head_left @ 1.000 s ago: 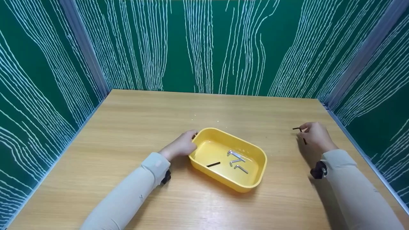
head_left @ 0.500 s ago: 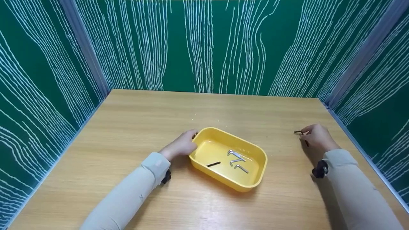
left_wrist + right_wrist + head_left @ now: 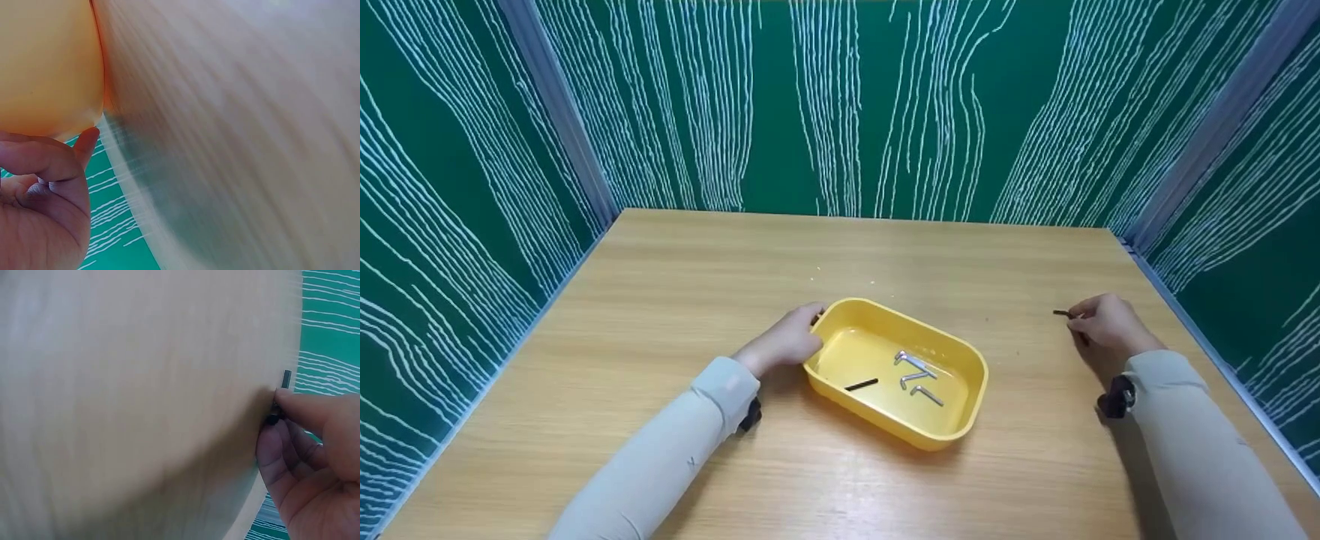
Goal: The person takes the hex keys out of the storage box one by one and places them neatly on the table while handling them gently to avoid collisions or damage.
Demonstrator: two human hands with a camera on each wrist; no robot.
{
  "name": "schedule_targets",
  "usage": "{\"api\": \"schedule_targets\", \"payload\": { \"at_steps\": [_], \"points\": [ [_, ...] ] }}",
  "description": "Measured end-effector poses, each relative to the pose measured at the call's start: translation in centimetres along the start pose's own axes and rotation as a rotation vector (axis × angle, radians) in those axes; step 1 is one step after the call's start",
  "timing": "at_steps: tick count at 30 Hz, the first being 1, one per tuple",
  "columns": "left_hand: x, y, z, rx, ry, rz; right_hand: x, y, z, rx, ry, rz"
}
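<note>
A shallow yellow plastic bin (image 3: 896, 330) sits at an angle on the table. My left hand (image 3: 784, 341) grips its left end; in the left wrist view, curled fingers (image 3: 42, 160) lie against the bin wall. Inside are several silver L-shaped hex keys (image 3: 928, 396) toward the right, and a straight-looking black piece (image 3: 861, 385) near the front wall. Out on the right side of the table, my right hand (image 3: 1110, 326) pinches a black hex key (image 3: 287, 378) between thumb and fingertips. Most of that key is hidden by the fingers in the head view.
The wooden table (image 3: 720, 262) is bounded by green panels (image 3: 780, 150) with white wavy lines at the back and both sides. Tiny pale specks (image 3: 812, 279) lie behind the bin. Grey posts (image 3: 1207, 127) rise at the back corners.
My right hand has shifted slightly right and toward me, and the black hex key has turned so that less of it shows. The left hand and the bin stay in place.
</note>
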State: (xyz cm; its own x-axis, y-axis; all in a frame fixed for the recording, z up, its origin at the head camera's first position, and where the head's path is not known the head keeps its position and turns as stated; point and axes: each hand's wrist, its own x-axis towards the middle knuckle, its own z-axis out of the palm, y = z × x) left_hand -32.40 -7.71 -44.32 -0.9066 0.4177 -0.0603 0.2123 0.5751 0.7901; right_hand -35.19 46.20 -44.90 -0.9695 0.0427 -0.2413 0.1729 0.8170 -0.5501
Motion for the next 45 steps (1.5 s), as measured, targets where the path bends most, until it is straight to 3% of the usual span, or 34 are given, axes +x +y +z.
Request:
{"api": "schedule_targets", "payload": {
  "at_steps": [13, 20, 27, 36, 45],
  "points": [
    [0.0, 0.1, 0.2, 0.007, -0.006, -0.024, -0.9, -0.7, -1.1, 0.065, -0.018, 0.052],
    [-0.1, 0.1, 0.2, 0.007, -0.005, -0.025, -1.6, -2.3, -1.8, -0.033, 0.040, -0.033],
    [0.0, 0.1, 0.0, 0.018, -0.014, -0.001, -2.2, -4.3, -1.6, -0.113, 0.126, -0.189],
    [0.0, 0.2, -0.1, 0.025, -0.009, -0.006, -3.4, -7.4, -1.7, -0.082, 0.093, -0.187],
    [0.0, 0.0, 0.0, 0.023, -0.013, -0.014, -4.7, -9.8, -0.7, -0.082, 0.141, -0.316]
  ]
}}
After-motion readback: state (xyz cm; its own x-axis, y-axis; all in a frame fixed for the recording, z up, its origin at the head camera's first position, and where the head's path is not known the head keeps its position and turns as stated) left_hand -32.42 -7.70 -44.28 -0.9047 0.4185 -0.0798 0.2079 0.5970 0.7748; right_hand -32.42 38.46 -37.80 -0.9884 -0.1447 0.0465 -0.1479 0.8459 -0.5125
